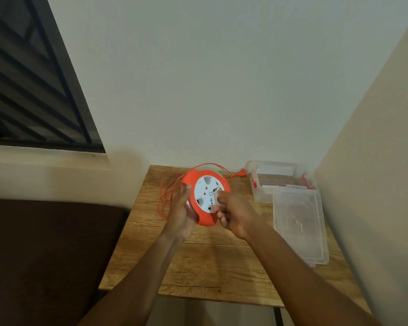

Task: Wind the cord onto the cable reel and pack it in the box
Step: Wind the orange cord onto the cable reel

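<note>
An orange cable reel (pixel 204 218) with a white socket face (pixel 205 188) is held tilted above the wooden table (pixel 198 267). My left hand (pixel 183 212) grips its left rim. The fingers of my right hand (pixel 233 214) are curled on the white face at its right side. Loose orange cord (pixel 169 187) loops on the table behind and left of the reel, and its orange plug (pixel 242 172) lies near the back wall. A clear plastic box (pixel 259 191) with red latches stands open at the back right.
The box's clear lid (pixel 302 224) lies flat in front of the box along the right wall. A dark brown seat (pixel 45 255) is left of the table. Walls close the back and right sides; a barred window (pixel 26 90) is upper left.
</note>
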Demonstrator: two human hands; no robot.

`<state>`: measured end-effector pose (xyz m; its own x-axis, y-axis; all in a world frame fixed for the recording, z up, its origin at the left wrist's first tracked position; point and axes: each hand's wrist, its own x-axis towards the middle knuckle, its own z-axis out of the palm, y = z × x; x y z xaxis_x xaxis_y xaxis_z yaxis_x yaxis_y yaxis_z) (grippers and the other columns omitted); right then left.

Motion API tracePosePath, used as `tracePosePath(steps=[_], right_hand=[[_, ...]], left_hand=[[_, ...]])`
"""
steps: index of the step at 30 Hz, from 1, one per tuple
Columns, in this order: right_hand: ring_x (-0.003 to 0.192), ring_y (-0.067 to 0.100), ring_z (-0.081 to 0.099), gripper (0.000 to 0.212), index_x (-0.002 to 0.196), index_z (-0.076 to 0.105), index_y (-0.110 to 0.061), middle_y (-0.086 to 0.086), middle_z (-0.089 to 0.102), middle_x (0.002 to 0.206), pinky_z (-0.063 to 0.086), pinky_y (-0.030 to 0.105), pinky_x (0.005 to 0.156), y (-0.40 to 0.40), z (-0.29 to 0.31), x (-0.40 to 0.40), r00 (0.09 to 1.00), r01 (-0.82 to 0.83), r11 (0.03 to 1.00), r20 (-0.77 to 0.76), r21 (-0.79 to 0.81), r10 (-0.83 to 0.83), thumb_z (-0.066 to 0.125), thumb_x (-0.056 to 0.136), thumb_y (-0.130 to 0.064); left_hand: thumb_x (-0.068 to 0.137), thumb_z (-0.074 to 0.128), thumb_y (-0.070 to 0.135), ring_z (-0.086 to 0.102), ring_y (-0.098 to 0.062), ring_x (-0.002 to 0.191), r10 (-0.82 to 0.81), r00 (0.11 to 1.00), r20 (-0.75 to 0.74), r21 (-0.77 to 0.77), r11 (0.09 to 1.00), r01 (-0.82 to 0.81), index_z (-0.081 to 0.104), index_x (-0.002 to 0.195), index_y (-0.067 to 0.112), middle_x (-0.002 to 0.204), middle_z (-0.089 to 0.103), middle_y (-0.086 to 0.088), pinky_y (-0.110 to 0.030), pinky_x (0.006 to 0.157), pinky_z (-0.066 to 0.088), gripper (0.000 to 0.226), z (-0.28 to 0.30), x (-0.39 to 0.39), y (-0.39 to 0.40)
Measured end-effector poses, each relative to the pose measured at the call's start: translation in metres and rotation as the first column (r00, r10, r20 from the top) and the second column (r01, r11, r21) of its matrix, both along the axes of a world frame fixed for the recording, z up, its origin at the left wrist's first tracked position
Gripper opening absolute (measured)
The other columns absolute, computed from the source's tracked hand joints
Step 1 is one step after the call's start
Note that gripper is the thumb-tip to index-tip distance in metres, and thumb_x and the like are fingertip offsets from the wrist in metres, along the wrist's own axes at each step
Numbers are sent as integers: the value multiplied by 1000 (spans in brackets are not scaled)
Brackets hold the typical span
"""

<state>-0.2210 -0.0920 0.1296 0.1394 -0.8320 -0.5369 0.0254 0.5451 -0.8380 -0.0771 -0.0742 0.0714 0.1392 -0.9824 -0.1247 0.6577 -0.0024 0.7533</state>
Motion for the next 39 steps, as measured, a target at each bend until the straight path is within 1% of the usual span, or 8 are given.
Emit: tracePosePath(steps=[4,9,23,29,31,34,36,39], right_hand=[[106,17,60,54,133,58,-23,2,62,122,51,29,82,8,-7,-12,598,-629,556,-795,-543,-101,71,82,-32],[118,28,55,60,140,48,-25,6,51,138,50,37,86,-4,5,-3,422,-834,292,-882,-469,-212,63,85,-44],[93,31,71,67,145,28,-25,5,59,136,56,37,63,-5,3,29,226,-844,403,-916,-354,-333,65,89,-31],[92,31,70,59,143,33,-23,6,65,125,57,39,70,-8,3,30,453,-738,440,-859,-512,-239,59,91,-32],[89,29,67,53,130,42,-15,6,67,108,56,40,71,-10,7,29,621,-548,599,-763,-584,-176,61,85,-34],[65,25,68,45,118,52,-1,14,68,100,51,31,51,-21,11,23,964,-15,971,-263,-241,-50,64,86,-29],[50,22,64,28,112,56,-4,17,68,96,41,22,41,-20,11,18,985,143,986,89,87,-151,58,94,-25],[52,18,67,21,108,58,-7,14,68,94,43,18,38,-13,4,12,938,203,962,246,181,-245,53,101,-25]], left_hand=[[108,45,34,67,-33,120,2,998,-69,35,999,0,70,131,16,134,70,-16,-53,99,56,38,3,15,1],[104,55,38,66,-30,122,-64,996,-66,-4,998,64,65,137,13,137,68,-15,-47,93,59,43,1,14,3],[103,57,41,63,-32,130,-92,993,-79,19,995,94,57,145,16,142,64,-16,-48,91,59,50,10,1,6],[102,57,39,63,-30,130,-86,995,-53,-44,996,84,60,143,16,141,66,-13,-50,100,57,47,16,3,4],[103,57,33,65,-30,127,-68,998,-9,-69,995,68,61,140,14,138,67,-14,-48,101,56,42,17,1,3],[102,59,23,70,-32,114,-39,991,131,-97,994,52,68,128,9,126,71,-19,-50,99,54,31,14,-8,4],[102,63,22,71,-31,92,-35,958,286,-139,987,78,67,119,2,104,70,-24,-48,86,57,27,11,-12,6],[100,64,26,67,-31,89,-2,921,389,-159,985,69,63,118,-2,97,66,-24,-53,86,56,33,12,-14,3]])
